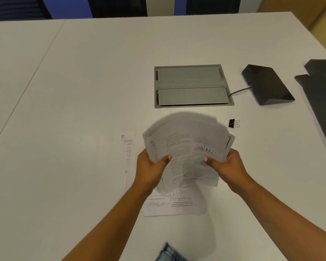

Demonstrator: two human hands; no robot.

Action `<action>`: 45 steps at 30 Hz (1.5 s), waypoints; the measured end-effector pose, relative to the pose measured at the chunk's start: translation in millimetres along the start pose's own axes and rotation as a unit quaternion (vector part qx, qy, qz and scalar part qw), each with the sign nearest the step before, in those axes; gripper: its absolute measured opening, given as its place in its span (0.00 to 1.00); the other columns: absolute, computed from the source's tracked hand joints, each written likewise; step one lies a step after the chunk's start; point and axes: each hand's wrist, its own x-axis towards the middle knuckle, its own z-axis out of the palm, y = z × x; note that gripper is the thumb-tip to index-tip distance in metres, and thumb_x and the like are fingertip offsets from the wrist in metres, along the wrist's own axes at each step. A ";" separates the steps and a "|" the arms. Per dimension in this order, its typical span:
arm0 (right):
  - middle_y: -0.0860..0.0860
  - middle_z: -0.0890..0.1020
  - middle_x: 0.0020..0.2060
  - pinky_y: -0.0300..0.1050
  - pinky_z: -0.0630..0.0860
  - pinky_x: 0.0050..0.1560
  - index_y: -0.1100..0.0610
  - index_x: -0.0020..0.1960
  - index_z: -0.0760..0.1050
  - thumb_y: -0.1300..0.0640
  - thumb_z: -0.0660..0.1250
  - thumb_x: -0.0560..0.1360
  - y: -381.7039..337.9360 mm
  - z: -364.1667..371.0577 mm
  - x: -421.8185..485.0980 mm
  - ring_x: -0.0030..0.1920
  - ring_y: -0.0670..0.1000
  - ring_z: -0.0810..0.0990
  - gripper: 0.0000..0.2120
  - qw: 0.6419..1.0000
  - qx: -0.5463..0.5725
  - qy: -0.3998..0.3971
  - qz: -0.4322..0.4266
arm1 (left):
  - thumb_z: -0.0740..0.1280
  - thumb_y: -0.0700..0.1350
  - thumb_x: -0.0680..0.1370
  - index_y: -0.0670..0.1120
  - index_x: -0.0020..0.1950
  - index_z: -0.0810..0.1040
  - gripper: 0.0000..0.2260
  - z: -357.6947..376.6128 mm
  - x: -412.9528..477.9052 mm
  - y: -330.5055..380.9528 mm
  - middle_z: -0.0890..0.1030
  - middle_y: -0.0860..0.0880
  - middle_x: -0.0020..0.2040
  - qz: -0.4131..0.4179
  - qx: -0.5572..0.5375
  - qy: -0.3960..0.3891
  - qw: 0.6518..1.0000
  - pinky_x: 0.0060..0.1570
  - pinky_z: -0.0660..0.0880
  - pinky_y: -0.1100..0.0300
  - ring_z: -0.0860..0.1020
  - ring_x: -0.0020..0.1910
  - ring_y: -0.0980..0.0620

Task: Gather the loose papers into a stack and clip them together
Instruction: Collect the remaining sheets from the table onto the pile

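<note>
Above the table's [83,91] near middle, left hand [151,166] and right hand [226,164] each grip a side of the fanned paper stack [186,147]; advise tapping edges flush, collecting the two sheets [177,204] beneath, before taking the binder clip [233,123] lying just right.

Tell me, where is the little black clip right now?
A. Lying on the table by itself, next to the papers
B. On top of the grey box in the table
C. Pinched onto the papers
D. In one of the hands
A: the black binder clip lies alone on the white table, just beyond the right corner of the stack of papers, which the left hand and right hand both hold.
</note>
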 end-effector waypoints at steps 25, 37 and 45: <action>0.40 0.87 0.44 0.33 0.79 0.41 0.44 0.51 0.81 0.54 0.68 0.78 47.3 -21.8 -39.2 0.46 0.41 0.85 0.07 0.989 -0.135 -0.049 0.038 | 0.72 0.44 0.77 0.51 0.61 0.79 0.13 -4.6 -22.4 -41.6 0.84 0.53 0.55 -0.040 -0.010 -0.068 0.997 0.51 0.82 0.57 0.83 0.53 0.51; 0.52 0.88 0.43 0.54 0.77 0.54 0.58 0.54 0.80 0.59 0.68 0.77 90.5 -79.1 -69.3 0.53 0.63 0.84 0.07 0.981 -0.041 0.127 0.144 | 0.72 0.64 0.69 0.44 0.66 0.69 0.34 -22.6 -16.0 -108.4 0.74 0.45 0.63 -0.161 0.482 0.096 0.856 0.60 0.74 0.51 0.75 0.63 0.45; 0.60 0.84 0.54 0.61 0.74 0.62 0.60 0.59 0.79 0.62 0.66 0.79 101.1 -77.1 -72.5 0.55 0.62 0.82 0.09 0.972 -0.010 0.158 0.173 | 0.79 0.56 0.66 0.44 0.62 0.68 0.33 -10.9 -12.6 -117.0 0.74 0.45 0.60 -0.170 0.473 0.099 0.859 0.54 0.75 0.54 0.77 0.56 0.47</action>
